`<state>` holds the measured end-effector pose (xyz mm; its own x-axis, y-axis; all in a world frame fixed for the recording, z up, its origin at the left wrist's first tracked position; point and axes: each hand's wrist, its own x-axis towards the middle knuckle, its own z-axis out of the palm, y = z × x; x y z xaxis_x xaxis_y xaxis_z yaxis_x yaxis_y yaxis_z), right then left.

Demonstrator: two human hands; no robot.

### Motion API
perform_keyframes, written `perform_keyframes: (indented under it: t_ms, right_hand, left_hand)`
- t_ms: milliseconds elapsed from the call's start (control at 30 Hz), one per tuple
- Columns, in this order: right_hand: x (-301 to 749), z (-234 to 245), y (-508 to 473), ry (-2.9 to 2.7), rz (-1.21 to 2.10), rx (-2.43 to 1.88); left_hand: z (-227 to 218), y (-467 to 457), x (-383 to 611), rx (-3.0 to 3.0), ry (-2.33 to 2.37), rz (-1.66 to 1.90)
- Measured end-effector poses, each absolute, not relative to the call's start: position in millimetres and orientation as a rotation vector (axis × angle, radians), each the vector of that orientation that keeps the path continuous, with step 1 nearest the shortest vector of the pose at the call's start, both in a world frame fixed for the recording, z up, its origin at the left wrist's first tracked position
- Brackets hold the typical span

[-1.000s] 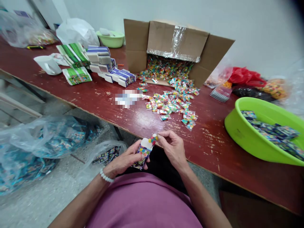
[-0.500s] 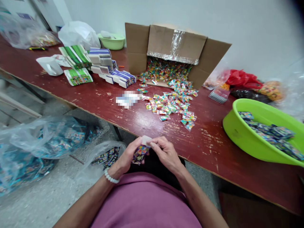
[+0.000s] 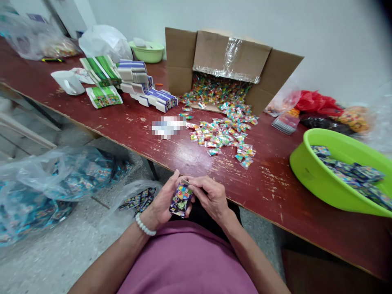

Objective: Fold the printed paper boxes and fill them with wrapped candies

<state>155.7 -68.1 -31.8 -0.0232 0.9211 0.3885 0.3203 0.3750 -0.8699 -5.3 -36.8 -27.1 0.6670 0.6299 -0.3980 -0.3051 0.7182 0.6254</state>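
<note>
A small dark printed carton (image 3: 181, 201) with bright pictures is held over my lap, near the table's front edge. My left hand (image 3: 163, 201), with a pale bead bracelet at the wrist, is wrapped round the carton from its left side and behind. At the carton's upper end, the thumb and fingers of my right hand (image 3: 211, 196) pinch the top flap. Beyond the hands, small clear packets of colourful candy (image 3: 219, 134) spread over the table out of a cardboard box (image 3: 229, 53) lying open towards me.
On the red table (image 3: 269, 183), a green basin (image 3: 298, 163) holding dark cartons stands right. Flat green cartons (image 3: 104, 97), purple cartons (image 3: 162, 100) and a white mug (image 3: 67, 83) are at left. Bags of blue packets (image 3: 85, 175) and dark cartons (image 3: 141, 200) sit below.
The white flap at the carton's top has been folded down, and the carton's printed front now faces me more fully. My right fingers stay at its upper end.
</note>
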Motion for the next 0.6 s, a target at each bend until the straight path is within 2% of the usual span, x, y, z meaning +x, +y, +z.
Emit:
perform_keyframes:
  t_ms: [100, 233, 433, 600]
  right_hand:
    - [158.0, -26.7, -68.3, -1.665, 0.749, -1.154]
    - [154.6, -23.9, -67.5, -1.503, 0.936, -1.252]
    - [156.1, -25.7, -64.5, -1.445, 1.127, -1.242]
    - [158.5, -22.6, -66.7, -1.614, 0.882, -1.251]
  left_hand:
    - [-26.3, -35.6, -6.0, 0.558, 0.696, 0.577]
    - [-29.6, -37.9, -4.2, 0.642, 0.833, 0.644]
    - [-34.6, -39.6, -2.9, 0.649, 0.78, 0.571]
    - [-34.1, -39.9, -3.6, 0.562, 0.797, 0.549]
